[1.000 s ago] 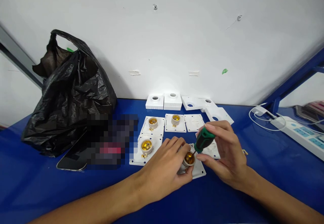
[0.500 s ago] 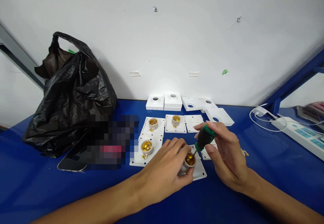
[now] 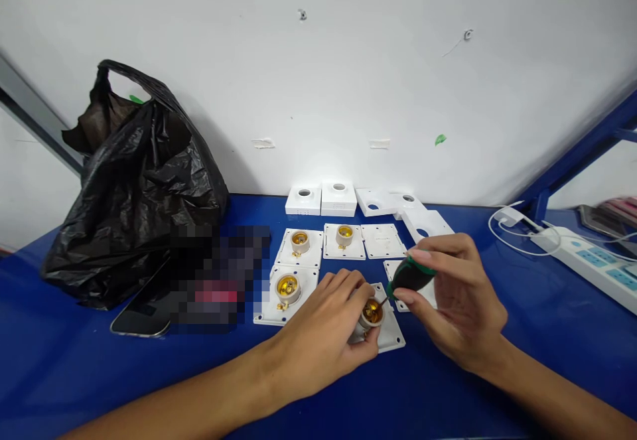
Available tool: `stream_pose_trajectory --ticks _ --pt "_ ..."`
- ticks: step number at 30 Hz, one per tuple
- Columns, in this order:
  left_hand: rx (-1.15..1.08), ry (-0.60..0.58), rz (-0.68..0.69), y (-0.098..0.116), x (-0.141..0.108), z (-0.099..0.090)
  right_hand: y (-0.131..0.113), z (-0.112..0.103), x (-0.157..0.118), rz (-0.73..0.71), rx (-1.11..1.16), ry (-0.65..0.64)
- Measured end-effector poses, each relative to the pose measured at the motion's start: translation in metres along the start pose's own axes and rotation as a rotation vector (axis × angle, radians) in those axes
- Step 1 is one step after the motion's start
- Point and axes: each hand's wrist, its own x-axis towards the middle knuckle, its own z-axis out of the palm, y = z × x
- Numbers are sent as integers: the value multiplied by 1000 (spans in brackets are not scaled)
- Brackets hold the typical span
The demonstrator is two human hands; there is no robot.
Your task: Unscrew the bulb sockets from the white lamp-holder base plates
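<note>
My left hand (image 3: 331, 330) is closed around a round lamp socket (image 3: 373, 312) with a brass-coloured inside, which sits on a square white base plate (image 3: 393, 331). Between the thumb and fingers of my right hand (image 3: 460, 294) is a screwdriver (image 3: 411, 277) with a green and black handle. Its shaft slants down to the left, and the tip is inside the socket. What the tip touches there is too small to tell. To the left, several more white plates carry sockets, such as this one (image 3: 288, 288). A bare plate (image 3: 383, 241) lies behind the screwdriver.
White covers with round holes (image 3: 338, 201) stand along the wall. At left, a black plastic bag (image 3: 144, 188) rests beside a phone (image 3: 142, 314) and a blurred-out patch. A power strip (image 3: 592, 261) with white cables lies at right on the blue table (image 3: 279, 400).
The screwdriver handle has tipped lower and to the right, my right hand moving with it. My left hand keeps its hold on the socket. The view has shifted slightly.
</note>
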Motion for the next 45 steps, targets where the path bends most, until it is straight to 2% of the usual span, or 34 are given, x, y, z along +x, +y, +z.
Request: stream_pose_trajectory --ticks 5,10,14,20,23,31,36,45 --pt "-6 17 15 0 0 0 -2 -1 -2 127 127 -121" --pt "-12 -2 11 1 -1 0 1 -1 -5 108 133 -86" --pt "-18 6 34 1 -1 1 -2 1 -4 156 194 -113" --pt "-21 17 74 3 -2 -3 -11 8 0 220 290 11" --pt "-23 22 83 3 -3 -3 -11 10 -1 234 307 33" --pt "-49 27 91 1 -2 2 -2 6 -8 154 234 -71" --pt "-57 30 71 1 -1 2 -2 3 -8 65 147 -40" --pt "-52 23 75 1 -2 2 -2 3 -9 68 143 -15"
